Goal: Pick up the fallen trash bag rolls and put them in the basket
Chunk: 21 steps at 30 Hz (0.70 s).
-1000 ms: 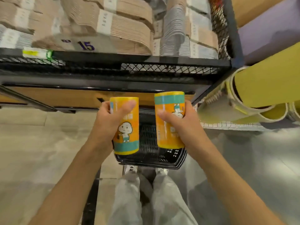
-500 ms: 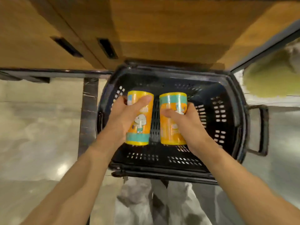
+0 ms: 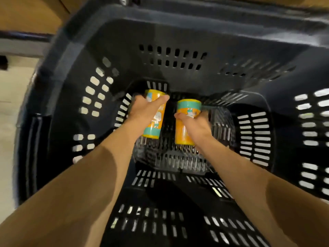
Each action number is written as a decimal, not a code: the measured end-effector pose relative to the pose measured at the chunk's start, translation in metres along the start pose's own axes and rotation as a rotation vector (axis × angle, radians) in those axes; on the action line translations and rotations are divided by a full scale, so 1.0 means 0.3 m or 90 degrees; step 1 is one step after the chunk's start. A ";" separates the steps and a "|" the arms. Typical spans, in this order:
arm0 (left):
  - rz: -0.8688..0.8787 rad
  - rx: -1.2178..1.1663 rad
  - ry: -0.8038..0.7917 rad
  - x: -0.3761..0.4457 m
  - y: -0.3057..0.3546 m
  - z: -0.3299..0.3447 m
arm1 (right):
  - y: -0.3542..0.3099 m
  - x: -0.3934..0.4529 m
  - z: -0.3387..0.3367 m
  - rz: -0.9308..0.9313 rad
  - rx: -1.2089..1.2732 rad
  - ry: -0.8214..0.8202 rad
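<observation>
Both my arms reach deep into a black plastic basket (image 3: 178,29) with slotted walls. My left hand (image 3: 142,111) grips an orange trash bag roll with teal bands and a cartoon figure (image 3: 155,122), thumb laid across its top. My right hand (image 3: 195,123) grips a second roll of the same kind (image 3: 187,111), fingers curled behind it. The two rolls stand side by side a little apart, low over the basket's grid floor (image 3: 178,161). Whether they touch the floor I cannot tell.
The basket's walls surround both hands on all sides. A pale tiled floor (image 3: 10,107) shows at the left outside the basket. A brown wooden panel (image 3: 26,13) lies at the top left beyond the rim.
My head and both hands have dropped down into the basket. The rolls went from rim height to near the bottom, still held in the same grips.
</observation>
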<state>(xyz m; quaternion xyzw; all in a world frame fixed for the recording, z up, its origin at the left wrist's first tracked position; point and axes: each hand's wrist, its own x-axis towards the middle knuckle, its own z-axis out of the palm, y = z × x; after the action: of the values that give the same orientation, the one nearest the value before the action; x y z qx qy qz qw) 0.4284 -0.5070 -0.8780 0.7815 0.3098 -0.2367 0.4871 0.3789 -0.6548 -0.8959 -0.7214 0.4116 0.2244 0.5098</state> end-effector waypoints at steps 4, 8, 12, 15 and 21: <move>0.035 0.122 0.060 0.064 -0.050 0.044 | 0.028 0.057 0.075 -0.006 -0.013 0.008; 0.072 0.228 0.097 0.088 -0.071 0.063 | 0.044 0.096 0.150 -0.013 -0.027 0.022; 0.086 0.243 0.087 0.117 -0.092 0.075 | 0.046 0.128 0.193 0.006 -0.036 0.010; 0.070 0.233 0.065 0.137 -0.093 0.073 | 0.017 0.111 0.189 0.039 -0.017 -0.026; 0.076 0.201 0.054 0.144 -0.107 0.081 | 0.015 0.130 0.186 0.010 -0.003 -0.040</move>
<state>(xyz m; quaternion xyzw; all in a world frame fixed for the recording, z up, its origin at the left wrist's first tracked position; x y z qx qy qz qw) 0.4339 -0.5076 -0.9367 0.8746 0.2421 -0.2198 0.3580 0.4024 -0.6184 -0.9484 -0.7118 0.4007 0.2521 0.5189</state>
